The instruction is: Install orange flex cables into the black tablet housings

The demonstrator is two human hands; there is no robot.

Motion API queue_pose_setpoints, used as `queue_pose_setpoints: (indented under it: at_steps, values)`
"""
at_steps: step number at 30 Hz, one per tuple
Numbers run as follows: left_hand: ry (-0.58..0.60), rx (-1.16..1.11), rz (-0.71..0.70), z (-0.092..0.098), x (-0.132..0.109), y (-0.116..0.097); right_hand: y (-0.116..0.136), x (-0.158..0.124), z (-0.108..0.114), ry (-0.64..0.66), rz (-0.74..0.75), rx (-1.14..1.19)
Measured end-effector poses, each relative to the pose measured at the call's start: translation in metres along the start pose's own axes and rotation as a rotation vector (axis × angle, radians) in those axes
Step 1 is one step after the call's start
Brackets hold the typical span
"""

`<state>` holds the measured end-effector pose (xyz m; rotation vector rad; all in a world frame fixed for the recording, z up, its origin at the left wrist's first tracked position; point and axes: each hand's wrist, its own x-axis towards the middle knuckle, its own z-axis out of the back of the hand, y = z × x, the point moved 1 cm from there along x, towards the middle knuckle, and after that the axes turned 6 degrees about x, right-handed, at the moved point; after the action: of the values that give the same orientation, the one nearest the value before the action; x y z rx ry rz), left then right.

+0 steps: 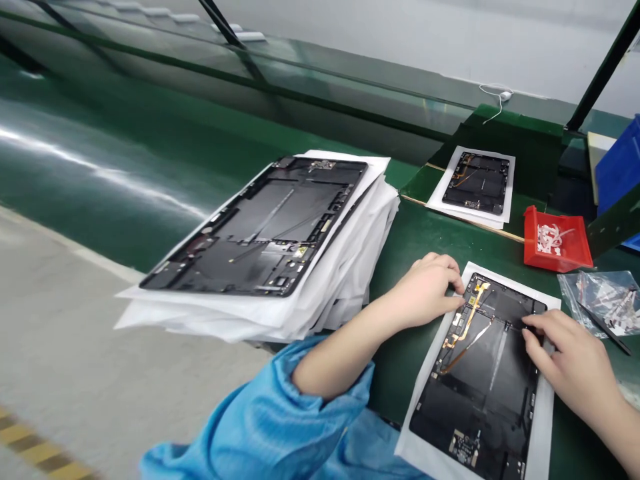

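A black tablet back housing [510, 373] lies on a white sheet [425, 400] in front of me, its inner side up. Orange flex cables [473, 320] run along its left part, and a small circuit board shows near the bottom. My left hand [430, 290] is at the upper left edge of the housing, fingers curled and thumb against the rim. On the opposite edge is my right hand [565, 347], with thumb and index finger close together over the rim. Whatever may be between those fingertips is too small to make out.
Left stands a tall stack of white sheets [345, 280] topped by another housing [280, 227]. A third housing [480, 183] lies farther back. To the right are a red bin [560, 257] of small white parts, a clear plastic bag [595, 293] and a black pen-like tool [605, 328].
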<state>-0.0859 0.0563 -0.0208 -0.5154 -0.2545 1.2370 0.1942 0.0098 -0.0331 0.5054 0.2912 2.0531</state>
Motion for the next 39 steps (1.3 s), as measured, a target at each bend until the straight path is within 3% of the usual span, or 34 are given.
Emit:
queue_pose_setpoints:
  at_steps: [5,10,18,39]
  values:
    - [0.07,0.055,-0.084,0.009,0.015,-0.009,0.026,0.032,-0.016,0.1,0.079,0.058]
    - [0.116,-0.014,-0.102,0.008,0.014,-0.007,0.033,0.05,-0.031,0.164,0.061,0.094]
    - [0.118,-0.051,-0.122,0.004,0.015,0.002,0.035,0.053,-0.035,0.154,-0.002,0.114]
    - [0.154,-0.008,-0.194,0.008,0.017,0.003,0.036,0.052,-0.036,0.164,0.063,0.089]
